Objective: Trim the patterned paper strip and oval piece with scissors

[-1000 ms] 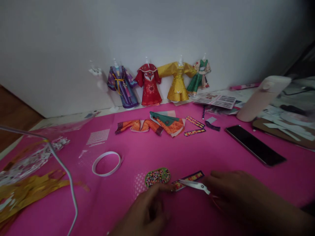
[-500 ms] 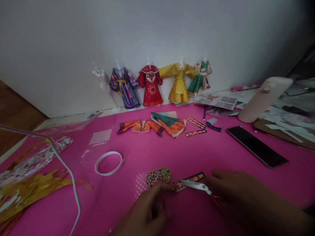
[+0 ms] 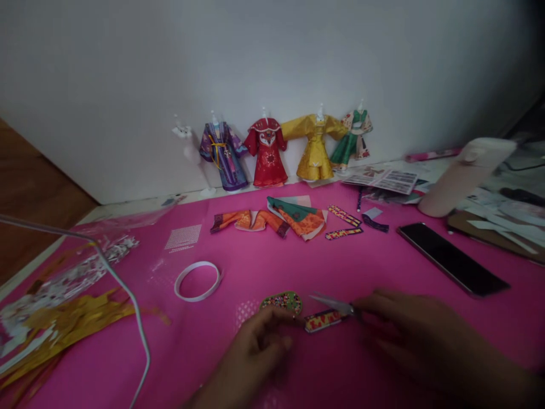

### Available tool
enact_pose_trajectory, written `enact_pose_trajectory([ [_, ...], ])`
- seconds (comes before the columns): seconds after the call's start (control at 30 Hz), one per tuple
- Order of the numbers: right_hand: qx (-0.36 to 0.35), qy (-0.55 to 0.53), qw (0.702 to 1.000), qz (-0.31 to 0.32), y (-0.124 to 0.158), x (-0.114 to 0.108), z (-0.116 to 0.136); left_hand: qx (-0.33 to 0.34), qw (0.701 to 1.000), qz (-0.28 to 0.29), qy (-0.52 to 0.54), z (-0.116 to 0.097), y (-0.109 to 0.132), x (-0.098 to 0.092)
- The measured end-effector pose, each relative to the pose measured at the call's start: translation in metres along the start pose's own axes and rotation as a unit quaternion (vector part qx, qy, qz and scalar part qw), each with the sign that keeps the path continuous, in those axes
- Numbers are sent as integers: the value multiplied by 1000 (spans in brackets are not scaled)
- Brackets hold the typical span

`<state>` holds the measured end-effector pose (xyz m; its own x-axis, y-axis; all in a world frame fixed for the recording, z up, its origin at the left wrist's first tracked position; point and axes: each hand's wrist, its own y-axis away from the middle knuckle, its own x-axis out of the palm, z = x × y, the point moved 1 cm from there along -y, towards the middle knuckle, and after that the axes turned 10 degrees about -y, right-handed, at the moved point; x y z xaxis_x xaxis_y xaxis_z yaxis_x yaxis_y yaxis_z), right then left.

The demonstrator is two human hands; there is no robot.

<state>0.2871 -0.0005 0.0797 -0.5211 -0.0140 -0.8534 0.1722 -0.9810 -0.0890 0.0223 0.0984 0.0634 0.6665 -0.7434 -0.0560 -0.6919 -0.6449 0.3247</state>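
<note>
My right hand (image 3: 409, 329) grips a small pair of scissors (image 3: 334, 302) with red handles. The blades point left and lie over a strip of patterned fabric (image 3: 321, 321), yellow and red with a dark border. From the left, the index finger of my left hand (image 3: 261, 343) reaches toward the strip's left end. Its thumb stands apart and the other fingers are curled. At that fingertip is a tiny dot, perhaps a bead, too small to make out. Just behind it sits a green oval dish (image 3: 283, 301) of mixed coloured beads, partly covered by the hand.
Orange and green doll garment pieces (image 3: 272, 218) lie mid-table beside more patterned strips (image 3: 344, 216). A white tape ring (image 3: 198, 281), cable (image 3: 140, 324) and gold fabric scraps (image 3: 72, 318) are left; a phone (image 3: 451, 258) and bottle (image 3: 466, 176) right. Dressed doll stands (image 3: 268, 150) line the wall.
The scissors have lifted slightly, swung off the strip's left part, and their blades look closer together. My left index finger has drawn back a little. The whole view has shifted slightly.
</note>
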Motion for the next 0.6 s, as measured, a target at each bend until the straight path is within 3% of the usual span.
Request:
enact_pose_trajectory([
  [0.1, -11, -6, 1000, -26, -1, 2, 1, 5, 998, -30, 55, 1, -4, -2],
  [0.27, -23, -26, 999, -11, -4, 4, 5, -6, 991, -80, 111, 13, -10, -4],
  [0.6, -39, -54, 998, 12, -1, 8, 9, -16, 994, -68, 79, 8, -9, -5],
])
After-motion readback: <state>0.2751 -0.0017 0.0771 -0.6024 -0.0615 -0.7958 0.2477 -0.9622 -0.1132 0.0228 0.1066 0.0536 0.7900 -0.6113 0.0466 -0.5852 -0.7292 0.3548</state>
